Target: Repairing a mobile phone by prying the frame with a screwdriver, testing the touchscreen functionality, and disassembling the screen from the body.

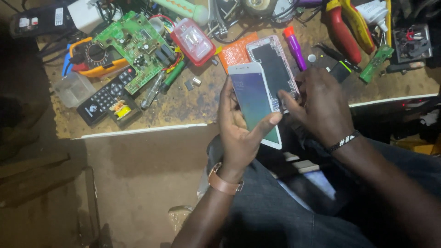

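Your left hand (239, 133) is closed around a white smartphone (255, 103), palm cupped behind it and the thumb pressed across the lower part of its lit screen, holding it upright above your lap, just in front of the worktop (183, 108) edge. Your right hand (321, 103) hovers just beside the phone's right edge with fingers loosely curled, half open; its fingertips (287, 97) sit near the phone, and you cannot tell whether they touch it. Behind the phone, on the worktop, lies an opened phone frame (275, 64) beside an orange pad (236, 53). Further left lie a black remote (105, 96), a green circuit board (138, 46) and a yellow multimeter (94, 57).
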